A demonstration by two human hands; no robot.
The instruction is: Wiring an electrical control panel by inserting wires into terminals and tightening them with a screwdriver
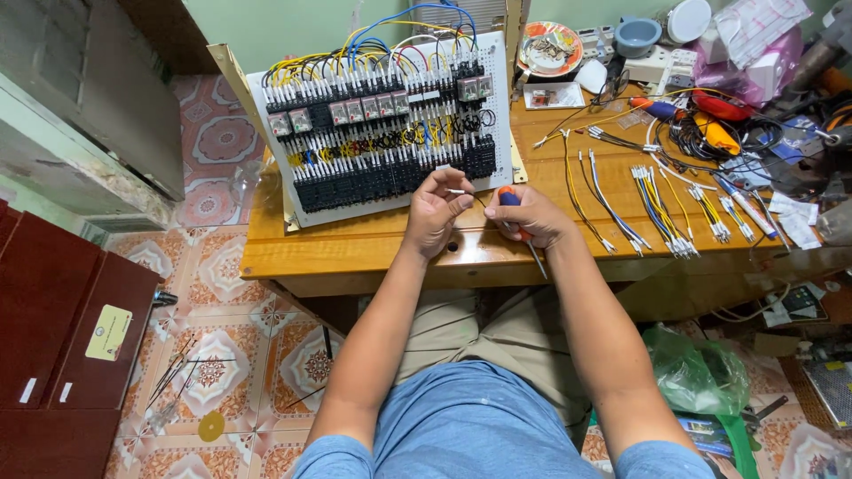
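On the dark red cabinet to my left sits a pale yellow rounded label (108, 333) above two small white stickers (28, 390), while clear plastic packets (759, 25) lie at the worktop's far right corner and a crumpled green plastic bag (701, 372) rests below on the floor.

The light over my bench is soft, even daylight, bright enough that the wooden table (355, 253) shows only a faint sheen along its front edge. My hands throw barely any shadow. The view bends outward at the edges, so the brown cabinet (62, 346) leans and the floor tiles (222, 372) stretch. The middle is sharp; the far right clutter looks slightly smeared.
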